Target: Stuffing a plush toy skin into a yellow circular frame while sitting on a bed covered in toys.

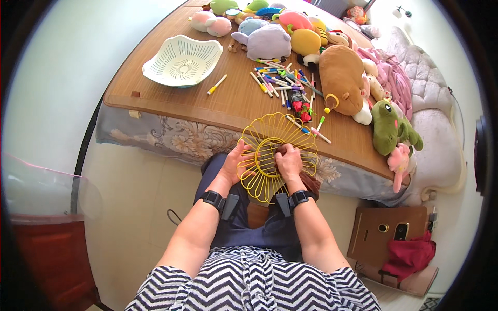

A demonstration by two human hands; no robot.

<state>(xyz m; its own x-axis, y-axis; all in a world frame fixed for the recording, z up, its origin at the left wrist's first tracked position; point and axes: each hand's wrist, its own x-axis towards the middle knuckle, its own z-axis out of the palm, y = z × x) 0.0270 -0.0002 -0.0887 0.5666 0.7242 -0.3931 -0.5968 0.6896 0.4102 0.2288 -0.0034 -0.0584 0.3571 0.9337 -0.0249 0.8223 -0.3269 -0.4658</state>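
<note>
Daylight is falling across a pale tiled floor (140,192). A bed (171,132) with a bamboo mat (207,103) and patterned skirt is occupying the centre. A tufted white headboard (430,83) is standing right. A brown box (378,233) is sitting below.

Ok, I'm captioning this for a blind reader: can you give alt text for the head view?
A seated person holds a yellow wire basket with both hands, left hand on its rim, right hand at its centre. Beyond it, a bamboo-matted table carries scattered markers, a white plastic basket and plush toys.
</note>
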